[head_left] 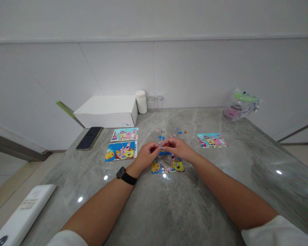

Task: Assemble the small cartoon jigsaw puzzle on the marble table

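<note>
My left hand point(148, 154) and my right hand point(179, 149) meet over the far edge of a partly assembled cartoon jigsaw puzzle point(178, 166). Thumb and forefinger of each are pinched together, fingertips almost touching. Between them is a small jigsaw piece, mostly covered by the fingers. Yellow and blue parts of the puzzle's lower border show below my hands, with an unfilled patch inside. Just beyond my fingers lie several loose jigsaw pieces point(180, 132), blue, pink and orange. A black watch point(127, 176) is on my left wrist.
Left of the puzzle lie two picture cards point(121, 151), point(124, 134) and a phone point(89, 138). Behind them stand a white box point(105, 116), a white bottle point(141, 102) and two clear jars point(159, 103). To the right are another picture card point(212, 140) and a plastic bag point(241, 105).
</note>
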A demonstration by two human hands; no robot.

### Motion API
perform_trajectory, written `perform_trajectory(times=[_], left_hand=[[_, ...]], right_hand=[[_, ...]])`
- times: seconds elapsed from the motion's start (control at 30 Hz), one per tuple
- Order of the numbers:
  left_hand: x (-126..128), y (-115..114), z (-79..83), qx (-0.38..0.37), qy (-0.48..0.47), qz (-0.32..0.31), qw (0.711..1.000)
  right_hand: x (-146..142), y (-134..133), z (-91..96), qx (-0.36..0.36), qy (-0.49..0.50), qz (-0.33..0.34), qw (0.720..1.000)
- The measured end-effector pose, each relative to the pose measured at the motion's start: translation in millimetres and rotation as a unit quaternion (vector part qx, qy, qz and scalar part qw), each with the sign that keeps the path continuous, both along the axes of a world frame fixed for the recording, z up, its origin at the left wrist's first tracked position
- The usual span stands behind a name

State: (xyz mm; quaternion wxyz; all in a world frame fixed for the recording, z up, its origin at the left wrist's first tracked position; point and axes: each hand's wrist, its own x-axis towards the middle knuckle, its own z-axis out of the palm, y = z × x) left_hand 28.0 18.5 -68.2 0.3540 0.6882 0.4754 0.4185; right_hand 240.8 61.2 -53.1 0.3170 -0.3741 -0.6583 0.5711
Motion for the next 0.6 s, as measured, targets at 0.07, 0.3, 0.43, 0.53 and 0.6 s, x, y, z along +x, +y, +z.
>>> perform_trajectory(times=[0.07,0.3,0.43,0.53,0.6], left_hand=[[0.1,-0.1,0.4,-0.004,-0.002,-0.004,1.000],[0.0,-1.0,4.7,0.004,0.011,-0.015,1.000],[-0.2,-1.5,5.2,0.007,0.010,-0.012,1.000],[-0.2,-1.9,5.5,0.006,0.007,-0.008,1.000],[-0.1,-2.3,6.4,0.006,0.006,-0.008,1.000]], right_hand=[[0.5,0.5,0.2,-0.002,-0.001,-0.002,1.000],[2.7,2.2,2.5,0.004,-0.009,-0.001,1.000],[5.0,3.8,3.1,0.002,-0.008,-0.001,1.000],[6.4,4.5,4.1,-0.001,-0.008,-0.001,1.000],[6.6,4.2,5.2,-0.002,-0.008,-0.003,1.000]])
